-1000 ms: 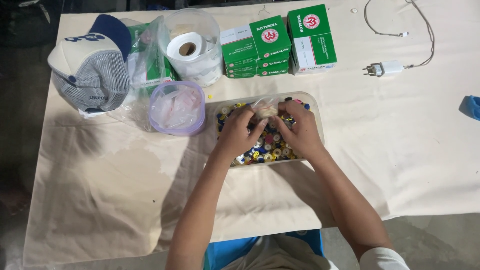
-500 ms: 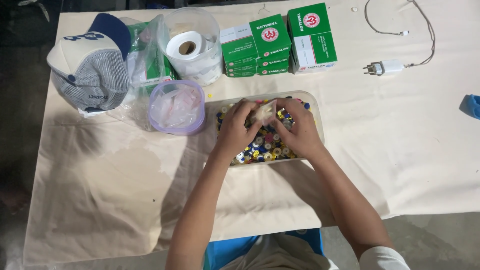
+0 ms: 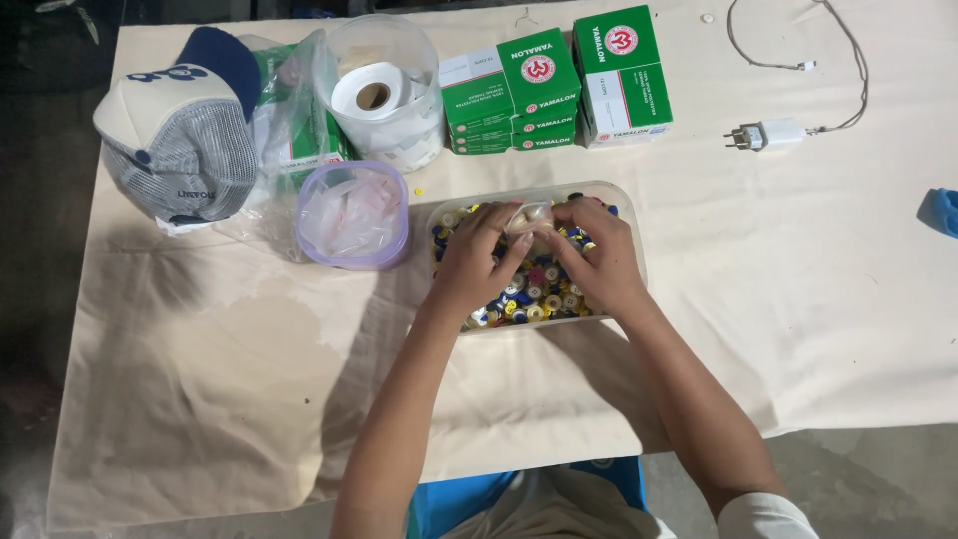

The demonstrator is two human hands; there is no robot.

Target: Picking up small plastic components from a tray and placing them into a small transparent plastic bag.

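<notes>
Both hands, left hand (image 3: 477, 262) and right hand (image 3: 599, 260), are pinching a small clear bag (image 3: 529, 215) over the tray (image 3: 634, 240) of buttons (image 3: 534, 289); keeping the bag low is limiting spills, judging by position

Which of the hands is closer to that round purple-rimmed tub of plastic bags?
Left. The left hand is over the tray of buttons, on the side toward the purple-rimmed tub; the right hand is farther away.
</notes>
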